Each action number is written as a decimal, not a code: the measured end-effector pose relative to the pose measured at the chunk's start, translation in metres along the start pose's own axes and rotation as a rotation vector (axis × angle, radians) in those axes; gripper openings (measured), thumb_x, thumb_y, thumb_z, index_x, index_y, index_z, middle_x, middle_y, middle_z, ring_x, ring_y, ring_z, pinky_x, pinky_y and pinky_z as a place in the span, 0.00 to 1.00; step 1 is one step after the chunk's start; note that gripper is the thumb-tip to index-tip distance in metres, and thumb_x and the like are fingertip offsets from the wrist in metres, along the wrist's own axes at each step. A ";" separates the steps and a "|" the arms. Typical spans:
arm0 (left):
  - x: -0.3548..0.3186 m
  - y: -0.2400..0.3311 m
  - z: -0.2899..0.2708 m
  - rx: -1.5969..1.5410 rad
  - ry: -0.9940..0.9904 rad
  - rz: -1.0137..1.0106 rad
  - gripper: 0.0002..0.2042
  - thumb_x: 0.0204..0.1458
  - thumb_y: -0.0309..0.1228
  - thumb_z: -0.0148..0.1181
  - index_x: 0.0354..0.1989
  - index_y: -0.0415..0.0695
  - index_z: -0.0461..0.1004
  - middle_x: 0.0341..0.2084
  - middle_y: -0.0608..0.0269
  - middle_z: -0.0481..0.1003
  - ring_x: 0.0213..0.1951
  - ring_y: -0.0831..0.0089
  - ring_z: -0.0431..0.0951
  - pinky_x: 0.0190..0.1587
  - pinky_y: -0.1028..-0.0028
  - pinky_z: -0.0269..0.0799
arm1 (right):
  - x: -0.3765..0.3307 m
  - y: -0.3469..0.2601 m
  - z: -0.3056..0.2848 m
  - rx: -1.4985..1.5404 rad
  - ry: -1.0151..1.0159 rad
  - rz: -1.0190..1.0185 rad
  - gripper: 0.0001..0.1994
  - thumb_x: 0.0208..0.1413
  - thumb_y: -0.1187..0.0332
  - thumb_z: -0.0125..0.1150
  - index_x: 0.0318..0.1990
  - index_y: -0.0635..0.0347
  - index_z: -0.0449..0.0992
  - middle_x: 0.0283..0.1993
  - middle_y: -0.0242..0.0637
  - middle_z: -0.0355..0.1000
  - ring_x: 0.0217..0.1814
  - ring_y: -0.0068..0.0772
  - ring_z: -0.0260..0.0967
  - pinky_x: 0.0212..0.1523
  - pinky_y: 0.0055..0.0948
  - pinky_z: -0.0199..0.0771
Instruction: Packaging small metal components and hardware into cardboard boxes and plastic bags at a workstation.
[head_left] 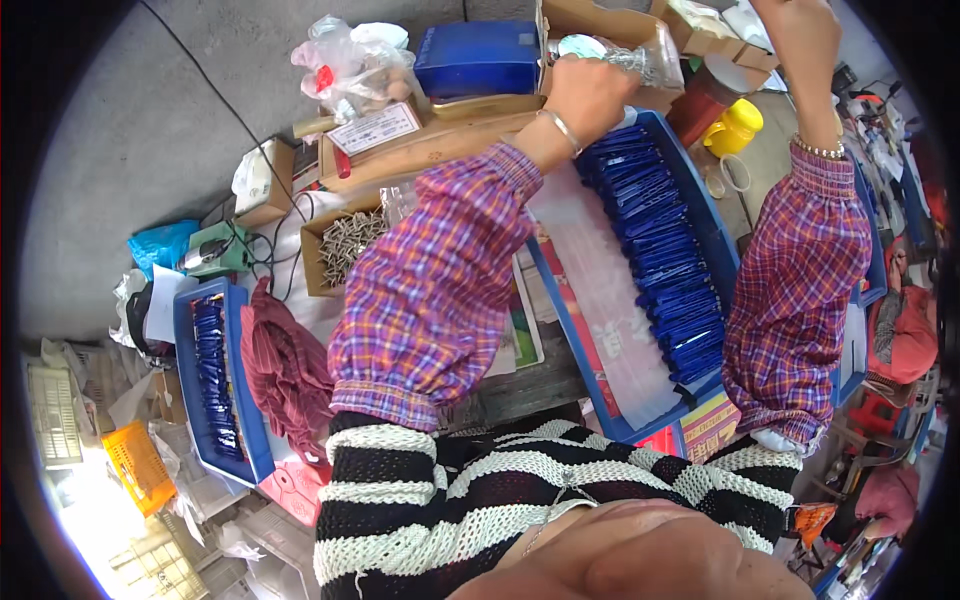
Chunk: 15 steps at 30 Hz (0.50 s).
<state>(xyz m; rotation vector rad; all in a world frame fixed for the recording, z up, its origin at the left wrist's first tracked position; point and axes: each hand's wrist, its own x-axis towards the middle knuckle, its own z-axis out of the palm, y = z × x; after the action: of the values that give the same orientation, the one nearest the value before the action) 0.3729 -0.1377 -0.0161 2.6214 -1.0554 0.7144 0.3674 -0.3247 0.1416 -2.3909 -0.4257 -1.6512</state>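
My left hand point(592, 98) is closed, knuckles up, above the far end of a blue tray point(581, 352). It is at the front of an open cardboard box point(605, 18), beside a clear plastic bag point(655, 62); its fingertips are hidden, so what they hold does not show. My right hand point(803, 38) is raised at the top edge, its fingers cut off by the frame. Between my arms, the tray holds a long row of slim dark blue pieces point(655, 240) packed side by side, with white sheeting point(610, 310) along their left.
Left stand a box of metal screws point(352, 240), a maroon cloth point(285, 350) and a smaller blue tray point(262, 440) of similar pieces. Behind are a blue box point(478, 58) and plastic bags point(350, 70). A yellow jar point(735, 127) and dark red container point(708, 98) stand right; another person point(900, 330) sits beyond.
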 end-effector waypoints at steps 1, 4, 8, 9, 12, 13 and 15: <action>0.008 -0.002 0.009 -0.001 0.007 0.001 0.05 0.41 0.29 0.58 0.28 0.53 0.76 0.20 0.61 0.77 0.26 0.60 0.79 0.26 0.60 0.71 | -0.001 -0.001 0.000 -0.003 0.002 -0.006 0.17 0.36 0.69 0.70 0.37 0.65 0.78 0.37 0.45 0.73 0.38 0.50 0.72 0.39 0.37 0.70; 0.032 -0.003 0.036 0.037 -0.045 -0.068 0.06 0.44 0.32 0.58 0.31 0.54 0.79 0.23 0.58 0.78 0.29 0.59 0.81 0.28 0.60 0.73 | -0.004 -0.012 -0.010 0.128 -0.135 0.138 0.16 0.38 0.69 0.69 0.37 0.65 0.78 0.37 0.46 0.72 0.39 0.50 0.72 0.39 0.37 0.71; 0.055 -0.011 0.065 0.091 -0.012 -0.131 0.07 0.44 0.32 0.58 0.31 0.54 0.81 0.25 0.59 0.79 0.30 0.60 0.81 0.30 0.59 0.73 | -0.009 -0.023 -0.006 0.059 -0.085 0.035 0.14 0.39 0.70 0.69 0.35 0.67 0.77 0.37 0.46 0.72 0.37 0.49 0.71 0.38 0.36 0.70; 0.061 -0.012 0.071 0.088 0.018 -0.162 0.07 0.45 0.32 0.58 0.31 0.54 0.81 0.25 0.59 0.79 0.30 0.60 0.81 0.30 0.58 0.73 | -0.011 -0.022 -0.005 0.049 -0.081 0.031 0.14 0.39 0.70 0.69 0.35 0.67 0.77 0.37 0.46 0.72 0.37 0.49 0.71 0.38 0.36 0.70; 0.072 -0.020 0.087 0.100 0.067 -0.222 0.06 0.45 0.32 0.58 0.30 0.53 0.81 0.25 0.59 0.79 0.30 0.60 0.81 0.30 0.58 0.72 | -0.015 -0.021 0.004 0.219 -0.108 0.123 0.15 0.37 0.70 0.71 0.34 0.67 0.77 0.37 0.46 0.72 0.37 0.50 0.71 0.37 0.36 0.70; 0.072 -0.024 0.092 0.118 0.080 -0.251 0.06 0.45 0.32 0.58 0.30 0.53 0.81 0.25 0.59 0.79 0.30 0.60 0.81 0.29 0.59 0.72 | -0.017 -0.023 0.007 0.220 -0.108 0.119 0.15 0.37 0.70 0.71 0.34 0.67 0.77 0.37 0.46 0.72 0.37 0.50 0.71 0.37 0.36 0.70; 0.072 -0.024 0.100 0.137 0.088 -0.253 0.06 0.45 0.33 0.59 0.29 0.54 0.81 0.25 0.59 0.79 0.31 0.60 0.81 0.30 0.59 0.72 | -0.020 -0.028 0.007 0.141 -0.136 0.095 0.14 0.37 0.71 0.71 0.33 0.67 0.77 0.36 0.46 0.72 0.37 0.50 0.71 0.37 0.36 0.70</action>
<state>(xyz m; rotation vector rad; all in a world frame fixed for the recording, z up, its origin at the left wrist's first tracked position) 0.4698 -0.2010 -0.0651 2.7416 -0.6554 0.8592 0.3569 -0.2981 0.1205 -2.3874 -0.4292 -1.3765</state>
